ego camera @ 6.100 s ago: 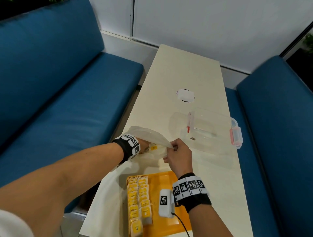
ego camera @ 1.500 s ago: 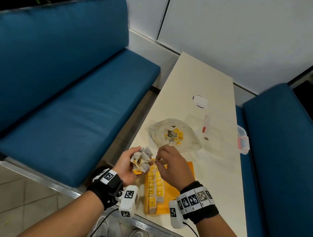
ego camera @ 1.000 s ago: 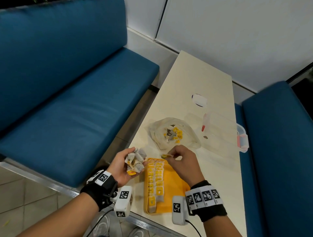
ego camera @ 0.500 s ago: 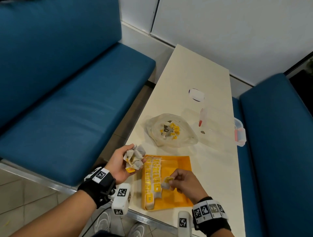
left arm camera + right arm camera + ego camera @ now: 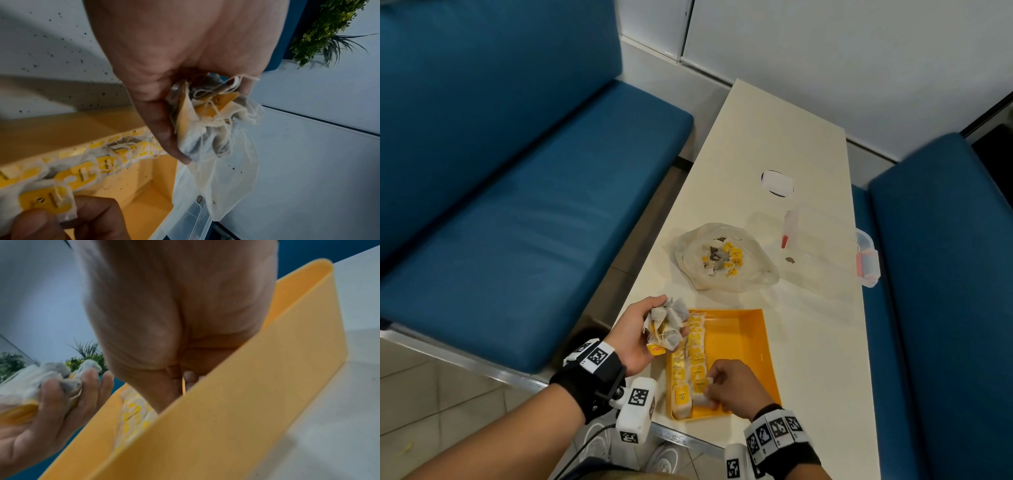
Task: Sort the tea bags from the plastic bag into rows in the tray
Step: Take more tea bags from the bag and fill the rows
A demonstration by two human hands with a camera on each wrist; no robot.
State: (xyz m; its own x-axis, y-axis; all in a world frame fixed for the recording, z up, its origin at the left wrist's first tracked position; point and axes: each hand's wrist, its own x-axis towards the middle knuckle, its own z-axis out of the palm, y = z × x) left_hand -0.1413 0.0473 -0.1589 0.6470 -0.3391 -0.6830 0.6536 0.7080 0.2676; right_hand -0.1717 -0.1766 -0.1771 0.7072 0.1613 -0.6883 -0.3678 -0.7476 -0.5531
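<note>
— Two rows of tea bags (image 5: 690, 356), each soft white paper with a square yellow tag, line the yellow plastic tray (image 5: 743, 339).
— And the hands?
— Left hand (image 5: 635, 334) clutches a crumpled bunch (image 5: 666, 327) beside the tray; right hand (image 5: 732, 387) pinches one tea bag (image 5: 702, 394) at the row's near end.
— More lie in the thin clear plastic bag (image 5: 753, 270) further along the bench (image 5: 822, 342).

Left hand (image 5: 164, 68) clutches tea bags (image 5: 207, 120) (tangled strings).

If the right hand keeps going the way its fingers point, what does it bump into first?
Probably the rows of tea bags in the tray; the right hand points left at them, already pinching one.
</note>
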